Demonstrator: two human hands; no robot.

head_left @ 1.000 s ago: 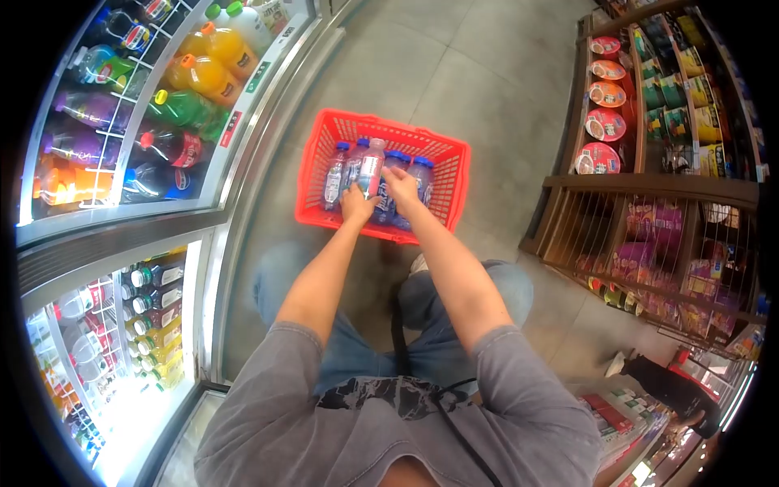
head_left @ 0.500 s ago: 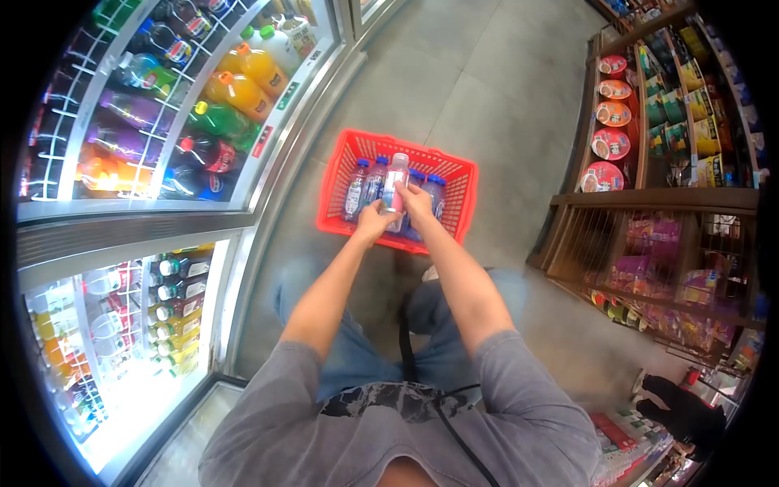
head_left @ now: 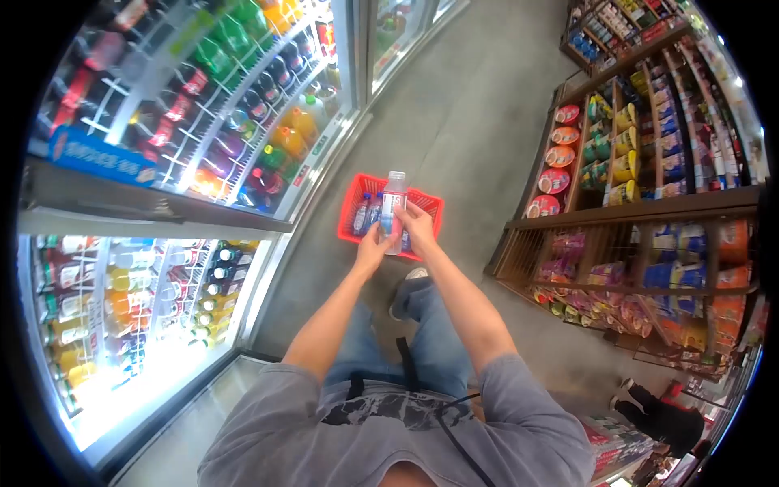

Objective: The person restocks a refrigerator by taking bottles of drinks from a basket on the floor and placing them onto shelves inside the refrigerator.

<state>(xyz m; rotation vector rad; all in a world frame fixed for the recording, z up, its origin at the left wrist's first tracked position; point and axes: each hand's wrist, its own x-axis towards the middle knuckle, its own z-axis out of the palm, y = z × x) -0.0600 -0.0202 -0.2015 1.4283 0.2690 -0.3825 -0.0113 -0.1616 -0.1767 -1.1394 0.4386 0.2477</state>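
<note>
Grey floor [head_left: 454, 130] bears a red basket [head_left: 425, 200] with several bottles [head_left: 363, 213] already inside, while another bottle [head_left: 395, 191] is out above it, pinched between both hands [head_left: 372, 248] [head_left: 419, 226].

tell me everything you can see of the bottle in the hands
The bottle is slim and looks like clear plastic, with a pale cap, pinkish colouring lower down and a light label whose lettering I cannot read. Its capped end points up the picture. The left hand holds it near the base, the right hand at its side; in this view it overlaps the red basket.
</note>
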